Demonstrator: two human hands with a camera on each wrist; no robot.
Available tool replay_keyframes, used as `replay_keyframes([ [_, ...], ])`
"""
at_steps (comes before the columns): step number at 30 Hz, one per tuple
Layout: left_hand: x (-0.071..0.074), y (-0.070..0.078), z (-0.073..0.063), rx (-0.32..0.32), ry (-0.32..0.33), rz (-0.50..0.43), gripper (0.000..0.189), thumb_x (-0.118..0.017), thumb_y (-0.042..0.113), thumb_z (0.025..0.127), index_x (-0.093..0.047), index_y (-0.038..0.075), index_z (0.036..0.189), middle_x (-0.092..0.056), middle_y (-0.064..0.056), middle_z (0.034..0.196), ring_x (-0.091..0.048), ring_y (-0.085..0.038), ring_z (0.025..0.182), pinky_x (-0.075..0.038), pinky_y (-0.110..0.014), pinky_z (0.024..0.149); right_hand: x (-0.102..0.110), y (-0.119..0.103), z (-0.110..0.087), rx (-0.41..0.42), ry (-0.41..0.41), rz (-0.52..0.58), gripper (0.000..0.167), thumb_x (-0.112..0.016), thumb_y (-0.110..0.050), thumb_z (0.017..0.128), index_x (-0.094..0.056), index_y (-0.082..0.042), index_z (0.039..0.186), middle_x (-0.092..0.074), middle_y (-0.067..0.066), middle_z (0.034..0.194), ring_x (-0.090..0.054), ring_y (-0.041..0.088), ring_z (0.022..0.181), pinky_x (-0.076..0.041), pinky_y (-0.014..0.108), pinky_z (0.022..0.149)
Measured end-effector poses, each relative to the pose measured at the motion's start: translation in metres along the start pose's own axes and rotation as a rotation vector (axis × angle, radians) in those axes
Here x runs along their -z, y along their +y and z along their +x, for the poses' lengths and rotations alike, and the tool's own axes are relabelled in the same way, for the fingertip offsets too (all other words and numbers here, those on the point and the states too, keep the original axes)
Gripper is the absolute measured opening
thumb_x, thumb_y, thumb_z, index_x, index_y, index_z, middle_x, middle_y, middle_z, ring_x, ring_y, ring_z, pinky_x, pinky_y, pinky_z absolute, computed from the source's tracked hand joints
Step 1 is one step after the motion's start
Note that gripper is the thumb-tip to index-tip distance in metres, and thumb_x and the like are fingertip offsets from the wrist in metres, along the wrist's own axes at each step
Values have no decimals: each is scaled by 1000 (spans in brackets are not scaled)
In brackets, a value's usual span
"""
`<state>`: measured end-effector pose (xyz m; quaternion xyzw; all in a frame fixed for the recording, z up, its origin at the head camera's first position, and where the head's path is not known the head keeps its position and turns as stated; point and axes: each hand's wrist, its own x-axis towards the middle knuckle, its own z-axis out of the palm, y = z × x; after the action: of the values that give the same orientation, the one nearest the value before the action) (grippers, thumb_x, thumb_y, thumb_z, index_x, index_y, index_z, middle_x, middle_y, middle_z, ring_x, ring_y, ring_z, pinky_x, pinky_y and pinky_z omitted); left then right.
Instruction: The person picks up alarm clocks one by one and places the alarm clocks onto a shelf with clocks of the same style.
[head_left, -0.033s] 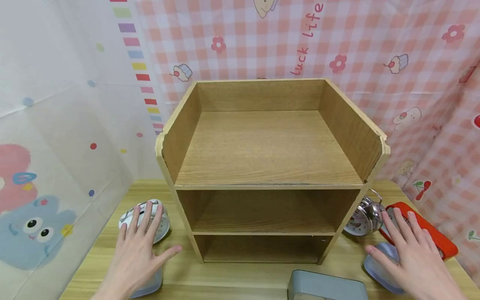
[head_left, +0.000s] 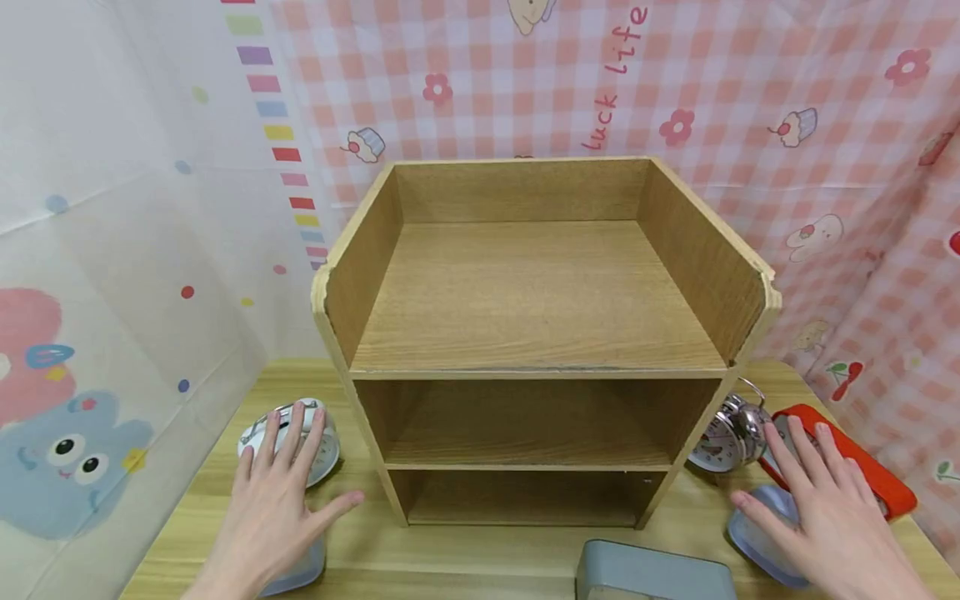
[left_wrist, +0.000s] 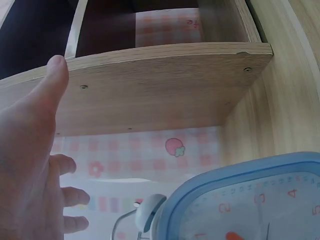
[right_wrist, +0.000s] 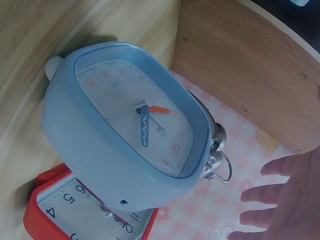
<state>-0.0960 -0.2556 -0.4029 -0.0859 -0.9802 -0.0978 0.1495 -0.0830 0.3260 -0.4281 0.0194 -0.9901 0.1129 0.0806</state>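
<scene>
My left hand (head_left: 273, 508) hovers with spread fingers at the left, over a white alarm clock (head_left: 327, 454) and a blue clock (head_left: 306, 571) partly hidden beneath it. The left wrist view shows that blue-rimmed clock (left_wrist: 250, 200) beside the hand, apart from it. On the right, my right hand (head_left: 832, 512) is likewise spread, above a light blue clock (head_left: 761, 542) and a red clock (head_left: 877, 475). A silver twin-bell alarm clock (head_left: 720, 442) stands just beyond its fingertips. Neither hand holds anything. The right wrist view shows the light blue clock (right_wrist: 125, 125) overlapping the red one (right_wrist: 37, 215).
Between the hands stands a wooden shelf unit (head_left: 525, 292) with a walled top and two lower compartments. A grey-blue box-shaped object (head_left: 652, 571) sits on the wooden table (head_left: 450, 558) near the front. Patterned cloths (head_left: 480, 108) hang behind and at both sides.
</scene>
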Motion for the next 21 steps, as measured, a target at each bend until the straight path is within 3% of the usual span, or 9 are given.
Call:
replay_keyframes([
  [8, 11, 4, 6, -39, 86, -133, 112, -73, 65, 87, -11, 22, 171, -15, -14, 179, -10, -39, 167, -24, -74, 121, 0, 0, -4, 108, 128, 42, 100, -72, -51, 96, -21, -3, 167, -17, 33, 172, 8, 44, 166, 19, 48, 133],
  [13, 25, 12, 15, -75, 203, -293, 103, -65, 68, 94, -16, 20, 170, -18, -12, 178, -15, -39, 166, -25, -74, 122, 8, -1, 4, 150, 168, 66, 99, -74, -48, 95, -24, 0, 166, -24, 38, 167, 0, 48, 165, 10, 50, 136],
  [15, 29, 16, 17, -94, 266, -364, 98, -59, 70, 96, -18, 19, 170, -21, -11, 178, -18, -39, 165, -23, -63, 130, 11, 0, 9, 153, 162, 78, 98, -73, -47, 96, -24, 1, 165, -26, 40, 165, -1, 50, 164, 8, 52, 136],
  [17, 33, 20, 21, -112, 320, -425, 95, -55, 72, 98, -20, 21, 170, -24, -9, 177, -20, -33, 166, -20, -43, 135, 15, 1, 13, 154, 148, 86, 97, -73, -47, 96, -24, 3, 165, -27, 42, 164, -1, 51, 164, 6, 54, 135],
  [21, 41, 28, 29, -165, 415, -541, 90, -52, 70, 100, -23, 20, 169, -31, -12, 174, -26, -9, 162, -17, -12, 127, 21, 4, 24, 163, 127, 95, 98, -73, -46, 96, -24, 7, 163, -25, 43, 164, -2, 53, 163, 5, 54, 135],
])
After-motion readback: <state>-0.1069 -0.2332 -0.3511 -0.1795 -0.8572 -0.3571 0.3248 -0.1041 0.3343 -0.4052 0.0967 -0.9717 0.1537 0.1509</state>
